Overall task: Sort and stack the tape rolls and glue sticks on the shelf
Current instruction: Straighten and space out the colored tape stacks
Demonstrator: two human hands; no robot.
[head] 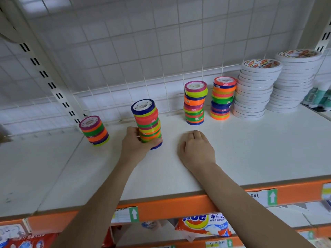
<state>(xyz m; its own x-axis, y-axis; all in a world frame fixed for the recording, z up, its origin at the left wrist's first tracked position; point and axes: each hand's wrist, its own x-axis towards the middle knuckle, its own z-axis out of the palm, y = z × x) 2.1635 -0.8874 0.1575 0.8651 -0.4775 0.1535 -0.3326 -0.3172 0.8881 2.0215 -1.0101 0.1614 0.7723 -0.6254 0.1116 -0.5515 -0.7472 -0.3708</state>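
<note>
The white shelf carries everything. At its back right corner two tall stacks of white tape rolls lean side by side, glue sticks just beyond them at the right edge. Left of these, along the back edge, stand two stacks of coloured rolls. Mid-shelf, the left hand curls its fingers round the base of a tilted coloured stack. The right hand rests on the shelf nearby, fingers clenched, holding nothing. A short stack sits near the left edge.
</note>
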